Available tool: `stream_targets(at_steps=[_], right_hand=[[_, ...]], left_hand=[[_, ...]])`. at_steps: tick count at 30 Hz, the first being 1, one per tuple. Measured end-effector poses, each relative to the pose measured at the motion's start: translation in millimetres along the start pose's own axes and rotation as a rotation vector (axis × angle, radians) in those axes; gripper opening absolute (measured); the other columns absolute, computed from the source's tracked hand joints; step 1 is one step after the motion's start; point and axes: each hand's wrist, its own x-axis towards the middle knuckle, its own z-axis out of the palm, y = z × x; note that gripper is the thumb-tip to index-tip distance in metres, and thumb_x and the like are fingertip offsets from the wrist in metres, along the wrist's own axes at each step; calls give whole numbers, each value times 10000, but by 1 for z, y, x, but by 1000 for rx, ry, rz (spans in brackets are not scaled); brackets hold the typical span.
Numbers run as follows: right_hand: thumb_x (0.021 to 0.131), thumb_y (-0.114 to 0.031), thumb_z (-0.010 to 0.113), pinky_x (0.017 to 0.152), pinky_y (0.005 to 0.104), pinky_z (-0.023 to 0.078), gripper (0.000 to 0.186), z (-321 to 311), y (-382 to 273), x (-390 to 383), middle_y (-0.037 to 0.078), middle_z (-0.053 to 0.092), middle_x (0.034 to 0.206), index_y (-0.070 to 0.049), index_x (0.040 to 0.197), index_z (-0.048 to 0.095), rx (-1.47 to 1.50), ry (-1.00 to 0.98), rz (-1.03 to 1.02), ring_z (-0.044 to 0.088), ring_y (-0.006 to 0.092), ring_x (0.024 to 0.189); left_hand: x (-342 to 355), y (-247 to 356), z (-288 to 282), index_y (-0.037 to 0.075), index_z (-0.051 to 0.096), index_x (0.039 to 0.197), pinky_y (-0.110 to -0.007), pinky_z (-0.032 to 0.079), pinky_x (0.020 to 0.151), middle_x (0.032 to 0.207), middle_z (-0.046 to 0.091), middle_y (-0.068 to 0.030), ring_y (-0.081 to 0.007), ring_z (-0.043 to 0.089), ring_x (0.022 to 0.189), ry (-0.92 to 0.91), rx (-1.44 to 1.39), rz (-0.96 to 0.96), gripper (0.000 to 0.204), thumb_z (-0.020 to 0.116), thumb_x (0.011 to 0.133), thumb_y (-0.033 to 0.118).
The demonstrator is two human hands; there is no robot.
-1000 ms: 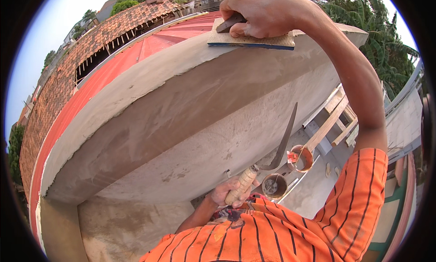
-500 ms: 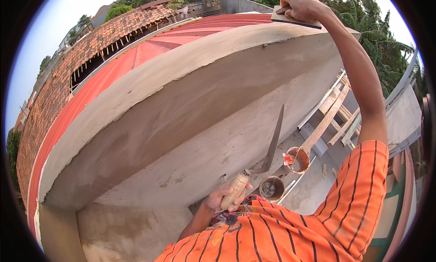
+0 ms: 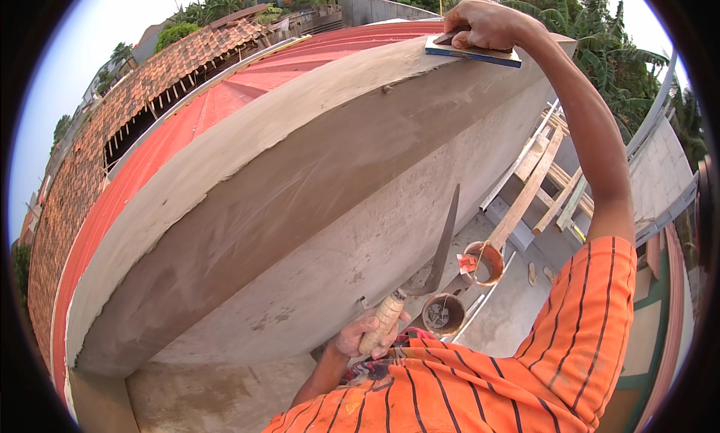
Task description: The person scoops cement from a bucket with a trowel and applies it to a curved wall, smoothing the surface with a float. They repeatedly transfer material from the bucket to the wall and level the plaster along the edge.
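Note:
Low in front of my body, my left hand (image 3: 352,337) is wrapped round the pale, bound handle of a trowel (image 3: 444,242). Its long, narrow grey blade points up and away. At the far right my arm is stretched out, and my right hand (image 3: 489,24) grips a flat plastering float (image 3: 474,54) with a blue edge. The float lies along the top of a grey plastered wall (image 3: 315,178), near its right end. A ragged line separates the lighter top band from the darker, damp-looking plaster below it. Whether the float's whole underside touches is hidden.
Two buckets, one grey inside (image 3: 444,314) and one orange-brown (image 3: 484,263), stand beyond my left hand. Wooden planks (image 3: 529,189) lie farther right. Behind the wall runs a red metal roof (image 3: 240,92), with a tiled roof (image 3: 142,95) beyond. Sandals (image 3: 532,274) lie on the floor below.
My right hand and the float have come slightly lower and left in view; the float's blue edge now shows. The whole view has shifted a little. My left hand keeps its hold on the trowel.

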Motion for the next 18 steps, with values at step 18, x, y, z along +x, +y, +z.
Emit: stream_targets(at_steps=[18], right_hand=[[784, -213, 681, 770, 455, 558, 239, -21, -13, 1, 217, 728, 877, -24, 906, 763, -154, -110, 149, 710, 368, 856]], left_hand=[[17, -5, -1, -83, 420, 1371, -237, 464, 439, 751, 551, -78, -113, 546, 511, 53, 112, 18, 624, 549, 992, 396]])
